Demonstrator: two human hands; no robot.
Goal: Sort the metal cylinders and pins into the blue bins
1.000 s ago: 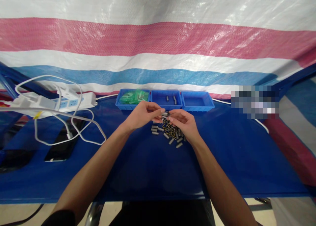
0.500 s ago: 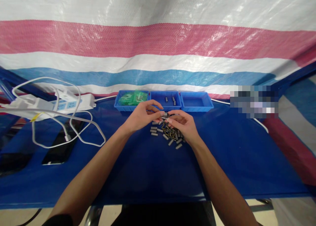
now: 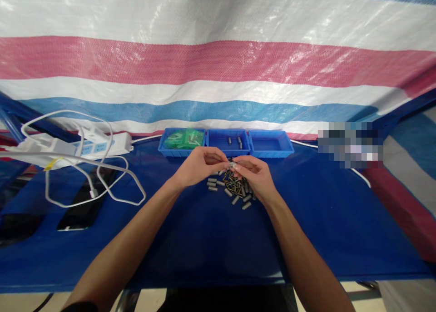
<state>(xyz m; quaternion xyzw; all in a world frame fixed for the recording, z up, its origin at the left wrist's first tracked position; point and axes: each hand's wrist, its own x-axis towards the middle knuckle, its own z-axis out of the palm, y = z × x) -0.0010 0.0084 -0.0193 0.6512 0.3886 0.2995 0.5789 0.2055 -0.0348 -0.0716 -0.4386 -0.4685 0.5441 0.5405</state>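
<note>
Grey cylinders (image 3: 213, 189) and thin brass-toned screws (image 3: 235, 183) lie in a loose pile on the blue worktop (image 3: 190, 239), at the centre of the frame. Just above that pile, the left hand (image 3: 197, 167) and right hand (image 3: 256, 175) meet with bent fingers, their fingertips pinching a small grey part (image 3: 231, 165) whose exact form is too small to tell. Beyond them stand three blue trays (image 3: 270, 154) side by side, green packets (image 3: 184, 139) in the leftmost and a few dark cylinders (image 3: 229, 141) in the middle one.
</note>
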